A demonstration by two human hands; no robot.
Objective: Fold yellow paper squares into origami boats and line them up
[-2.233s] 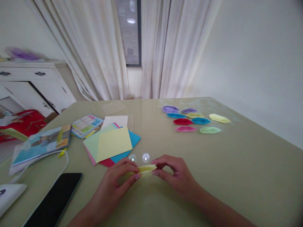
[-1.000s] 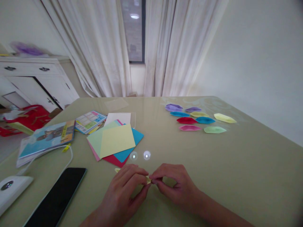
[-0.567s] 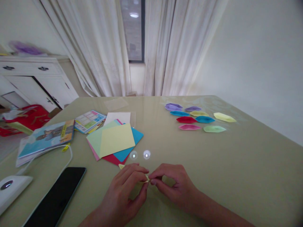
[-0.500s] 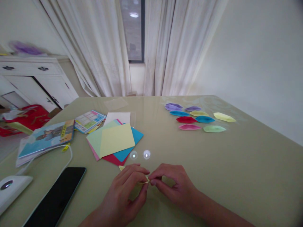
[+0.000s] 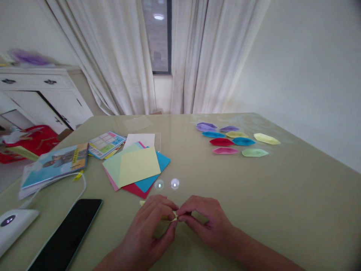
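Observation:
A folded piece of pale yellow paper (image 5: 175, 217) is held low over the front of the table, mostly hidden by fingers. My left hand (image 5: 150, 226) is closed on it from the left, thumb below and fingers above; a yellow tip shows past the far side of that hand. At the paper's right end, my right hand (image 5: 207, 218) pinches with thumb and forefinger, the two hands' fingertips touching or nearly so. Beyond my left hand lie coloured paper sheets, a yellow sheet (image 5: 140, 167) on top and a blue sheet (image 5: 164, 162) partly beneath.
Several folded paper boat-like shapes, including a red one (image 5: 221, 142) and a green one (image 5: 255, 153), lie at the back right. On the left are a black phone (image 5: 67, 233), a white device (image 5: 18, 229) with a cable, and a booklet (image 5: 56, 163).
The yellow tip beyond my left hand has shifted slightly left and down, and the paper has tilted a little between my fingers. Both hands keep their grip.

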